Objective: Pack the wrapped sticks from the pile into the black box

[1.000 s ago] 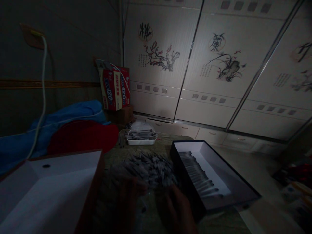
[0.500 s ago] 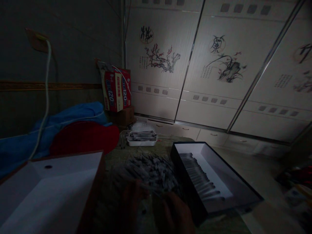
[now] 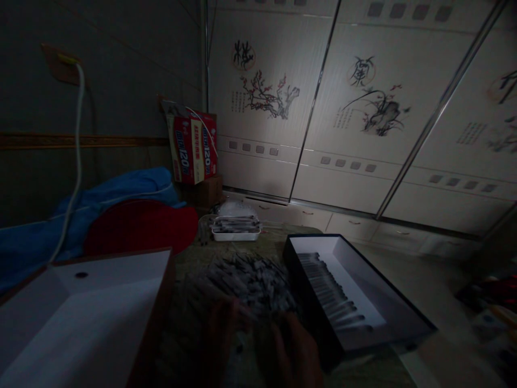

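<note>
A loose heap of thin, clear and dark pen-like pieces (image 3: 252, 283) lies mid-table. At its near left edge is my left hand (image 3: 222, 328), dim and blurred, fingers bent together; what they hold, if anything, cannot be made out. My right hand (image 3: 297, 345) is at the near right edge of the heap, its fingers curled, their tips lost in shadow. Right of it, a dark-rimmed box (image 3: 388, 291) with a white inside holds a row of similar pieces (image 3: 333, 293). A white tray (image 3: 236, 236) behind the heap holds more of them.
At the left stands a large white-lined box (image 3: 92, 318) with a brown rim. Behind it lie a red cloth (image 3: 141, 229) and a blue cloth (image 3: 133, 186). A white cable (image 3: 78, 140) hangs down the wall. Red cartons (image 3: 196, 151) are stacked by the cabinet doors (image 3: 266, 108).
Both hands have shifted only slightly at the near edge of the heap. The boxes and the tray have stayed in place.
</note>
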Demonstrator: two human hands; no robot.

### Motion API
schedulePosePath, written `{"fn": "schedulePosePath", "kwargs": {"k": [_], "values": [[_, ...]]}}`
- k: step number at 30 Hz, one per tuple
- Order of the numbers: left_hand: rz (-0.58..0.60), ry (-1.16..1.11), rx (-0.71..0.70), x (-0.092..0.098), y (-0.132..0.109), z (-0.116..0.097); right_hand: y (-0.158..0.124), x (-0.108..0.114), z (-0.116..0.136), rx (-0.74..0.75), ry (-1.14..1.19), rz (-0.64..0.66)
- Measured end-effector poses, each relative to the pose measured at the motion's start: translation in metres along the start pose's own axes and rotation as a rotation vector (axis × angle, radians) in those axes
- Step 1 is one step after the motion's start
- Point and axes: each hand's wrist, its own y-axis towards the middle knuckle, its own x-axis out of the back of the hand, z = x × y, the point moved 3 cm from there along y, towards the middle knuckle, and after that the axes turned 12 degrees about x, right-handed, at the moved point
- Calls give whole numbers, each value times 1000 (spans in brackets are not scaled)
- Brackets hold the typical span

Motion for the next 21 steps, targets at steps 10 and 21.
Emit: {"fn": "schedulePosePath", "kwargs": {"k": [10,21], "values": [[134,68,-53,-5,2,5,4,5,-22,-140,0,-7],[183,264,-214,-5,-5,14,2,3,-29,-107,-10,-89]]}}
